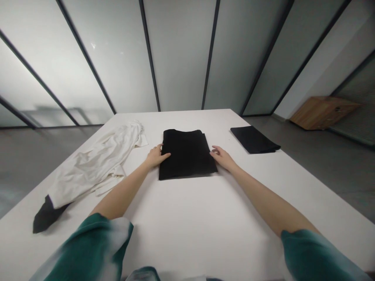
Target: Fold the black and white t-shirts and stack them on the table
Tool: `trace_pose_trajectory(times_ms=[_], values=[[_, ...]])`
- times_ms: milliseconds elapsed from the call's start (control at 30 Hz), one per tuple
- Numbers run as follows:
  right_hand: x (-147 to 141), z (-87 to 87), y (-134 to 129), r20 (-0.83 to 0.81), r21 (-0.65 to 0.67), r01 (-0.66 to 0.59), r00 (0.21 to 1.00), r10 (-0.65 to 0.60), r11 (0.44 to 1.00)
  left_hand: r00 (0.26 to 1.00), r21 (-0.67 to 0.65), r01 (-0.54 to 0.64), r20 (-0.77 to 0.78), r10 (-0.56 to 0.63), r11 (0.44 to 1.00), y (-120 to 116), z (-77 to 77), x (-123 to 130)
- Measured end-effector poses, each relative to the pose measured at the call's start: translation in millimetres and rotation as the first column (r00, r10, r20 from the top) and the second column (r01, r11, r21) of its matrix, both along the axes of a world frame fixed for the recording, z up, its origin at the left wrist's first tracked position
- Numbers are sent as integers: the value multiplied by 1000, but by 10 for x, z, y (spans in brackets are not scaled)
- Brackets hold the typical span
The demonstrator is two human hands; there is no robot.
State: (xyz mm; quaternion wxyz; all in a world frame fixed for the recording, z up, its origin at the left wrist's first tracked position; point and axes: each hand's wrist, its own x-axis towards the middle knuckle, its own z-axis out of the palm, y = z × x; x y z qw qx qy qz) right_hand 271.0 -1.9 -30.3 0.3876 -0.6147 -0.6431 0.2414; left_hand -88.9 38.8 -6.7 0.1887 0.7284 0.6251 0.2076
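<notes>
Black shirt (187,154) touches left fingers (165,155) and right fingers (215,151).

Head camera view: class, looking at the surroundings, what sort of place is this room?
Probably a modern office-style workroom or studio, though it's hard to be sure. The frosted glass partitions with dark frames, the long white table and the bare grey floor suggest this.
</notes>
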Motion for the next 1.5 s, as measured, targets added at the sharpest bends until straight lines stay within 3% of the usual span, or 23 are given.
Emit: trace_pose_trajectory(times_ms=[100, 167, 333, 467, 567, 700, 833, 933, 1033, 1167, 1300, 1367, 1500], values=[[-62, 3, -62, 85, 210, -56, 996, 39, 976, 994, 129, 107, -35, -103, 986, -283, -71, 12], [-113, 42, -120, 160, 291, -160, 980, 117, 943, 984, 185, 179, -34, -176, 966, -405, -94, 38], [-165, 59, -178, 358, 169, -432, 864, 354, 886, 939, 151, 344, -50, -341, 927, -434, -77, 70], [-154, 7, -130, 372, 116, -447, 847, 378, 887, 935, 93, 354, -62, -350, 930, -394, -67, 68], [-174, 8, -128, 362, 166, -437, 861, 358, 884, 941, 150, 337, -75, -329, 930, -416, -35, 78], [-246, 95, -198, 405, 267, -439, 859, 313, 858, 904, 244, 427, -141, -403, 871, -491, 62, 120], [-288, 206, -272, 456, 243, -502, 815, 359, 830, 811, 177, 578, -231, -537, 797, -594, 153, 171], [-289, 253, -308, 445, 207, -511, 809, 385, 834, 785, 153, 611, -240, -571, 777, -643, 177, 187], [-286, 269, -333, 450, 189, -522, 799, 399, 832, 798, 138, 596, -210, -564, 791, -629, 155, 192], [-272, 265, -350, 464, 215, -523, 798, 385, 824, 856, 126, 517, -49, -515, 847, -537, 94, 188], [-221, 252, -335, 462, 265, -518, 809, 364, 814, 925, 16, 306, 231, -302, 952, -435, 29, 157], [-196, 236, -317, 483, 280, -520, 803, 350, 807, 904, -53, 248, 371, -212, 967, -387, -5, 134], [-190, 176, -274, 583, 241, -545, 743, 330, 803, 834, -96, 240, 531, -154, 966, -316, -63, 105]])
